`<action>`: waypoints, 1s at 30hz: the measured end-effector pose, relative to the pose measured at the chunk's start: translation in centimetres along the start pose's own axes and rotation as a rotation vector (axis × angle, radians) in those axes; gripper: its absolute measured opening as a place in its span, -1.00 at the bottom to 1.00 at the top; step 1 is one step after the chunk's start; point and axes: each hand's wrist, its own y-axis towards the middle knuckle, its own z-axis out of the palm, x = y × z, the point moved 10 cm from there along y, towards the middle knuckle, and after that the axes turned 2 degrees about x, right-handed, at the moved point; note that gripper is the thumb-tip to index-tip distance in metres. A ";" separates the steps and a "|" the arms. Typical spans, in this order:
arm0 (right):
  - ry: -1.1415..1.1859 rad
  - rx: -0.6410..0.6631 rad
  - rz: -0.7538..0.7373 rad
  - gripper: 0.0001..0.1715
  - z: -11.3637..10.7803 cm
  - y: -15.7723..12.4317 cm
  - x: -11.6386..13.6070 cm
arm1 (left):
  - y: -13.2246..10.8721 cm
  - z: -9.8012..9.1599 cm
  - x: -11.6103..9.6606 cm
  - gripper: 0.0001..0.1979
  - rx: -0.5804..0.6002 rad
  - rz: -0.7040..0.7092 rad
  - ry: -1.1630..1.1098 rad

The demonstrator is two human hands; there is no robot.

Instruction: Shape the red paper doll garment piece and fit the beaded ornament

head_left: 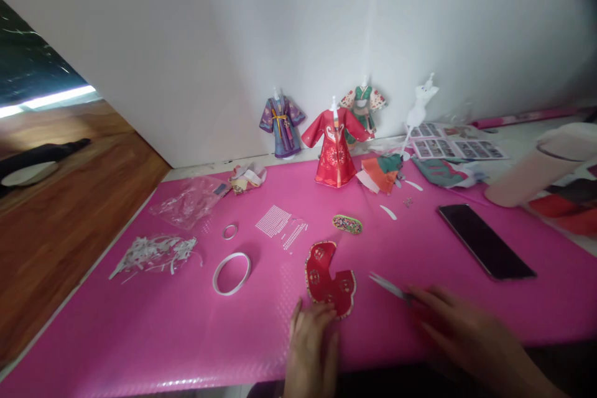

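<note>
The red scalloped piece (pixel 321 283) lies flat on the pink mat (pixel 261 336), near the front edge. Its outline is a broad C with a pale trimmed border. The notch faces between 1 and 2 o'clock; the long axis runs from 11 to 5 o'clock. All positions below are read from this piece, with 12 o'clock toward the wall (pixel 214 62).

Left hand (pixel 311 342): between 6 and 7 o'clock. Fingers slightly apart and bent, fingertips resting on the piece's near edge.

Right hand (pixel 448 317): between 3 and 4 o'clock, blurred. Fingers closed around the red handles of the scissors (pixel 392 287). The scissors sit at 3 o'clock, apart from the piece; blades point to 10 o'clock, long axis 10 to 4. Blade opening cannot be determined.

Surrounding items:
- 1 o'clock, near: oval bead case (pixel 347 224), lying crosswise.
- Between 10 and 11 o'clock: sheet of white dots (pixel 273 221).
- 9 o'clock: large white ring (pixel 215 278), then a bag of white scraps (pixel 156 252).
- Between 2 and 3 o'clock: phone (pixel 487 242), lying flat.
- 12 o'clock, farther out: red robe (pixel 336 152) on an upright form.
- 2 o'clock, farthest: pink cup (pixel 527 168).
</note>
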 end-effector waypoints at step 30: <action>-0.008 -0.063 0.389 -0.56 2.8 3.1 -7.8 | -0.4 5.4 -0.5 -0.56 0.159 -0.005 0.079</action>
